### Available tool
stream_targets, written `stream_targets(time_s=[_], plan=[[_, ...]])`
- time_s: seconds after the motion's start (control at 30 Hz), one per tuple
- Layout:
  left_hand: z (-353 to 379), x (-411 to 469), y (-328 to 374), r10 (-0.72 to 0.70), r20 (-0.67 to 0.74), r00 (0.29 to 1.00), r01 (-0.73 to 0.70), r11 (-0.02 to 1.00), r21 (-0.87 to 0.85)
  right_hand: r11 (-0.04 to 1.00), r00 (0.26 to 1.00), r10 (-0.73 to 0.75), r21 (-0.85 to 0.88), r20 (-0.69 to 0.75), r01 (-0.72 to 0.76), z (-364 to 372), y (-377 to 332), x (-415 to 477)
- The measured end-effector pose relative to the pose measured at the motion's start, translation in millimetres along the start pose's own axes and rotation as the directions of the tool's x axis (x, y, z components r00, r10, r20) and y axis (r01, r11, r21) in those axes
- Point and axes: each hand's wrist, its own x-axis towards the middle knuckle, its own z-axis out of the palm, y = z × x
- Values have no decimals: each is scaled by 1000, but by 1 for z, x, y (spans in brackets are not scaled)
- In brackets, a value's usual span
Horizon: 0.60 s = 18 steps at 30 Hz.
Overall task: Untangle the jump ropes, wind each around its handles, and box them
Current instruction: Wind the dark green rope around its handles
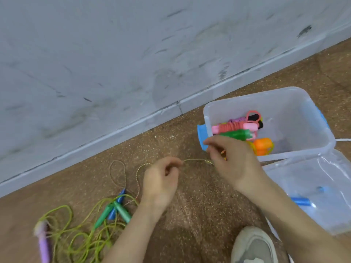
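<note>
Head view: the left hand [161, 179] pinches the speckled rope [197, 160] between thumb and curled fingers. The right hand [233, 164], fingers curled too, pinches the same rope close by, with a short span sagging between them. I cannot tell whether the right palm hides a handle. Outward of the left hand the rope loops down to a blue handle [121, 196]. That handle lies crossed with two green handles [105, 213] at the edge of the yellow-green rope [76, 234] tangle, outward of the left forearm.

The step looks like drawing this rope free. It is best fed hand over hand in short spans, lifted toward the right hand so the loops open rather than cinch around the green handles.

The clear box [247, 97], holding wound ropes, sits just beyond the right hand, with its lid [322, 177] outward of the right forearm. The wall [114, 54] runs near beyond both hands. The floor [199, 202] between the forearms offers the most room, and a shoe [254, 245] sits below the right forearm.
</note>
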Motion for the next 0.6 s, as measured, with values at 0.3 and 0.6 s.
stream_targets(time_s=[0.3,0.6], plan=[[-11,-108,-186,-419,194,887,270,812,518,948,589,41,-218,807,232,136,7,-89],[-23,-108,-192,-469,-161,868,489,863,125,792,634,88,-441,768,423,189,-15,-100]])
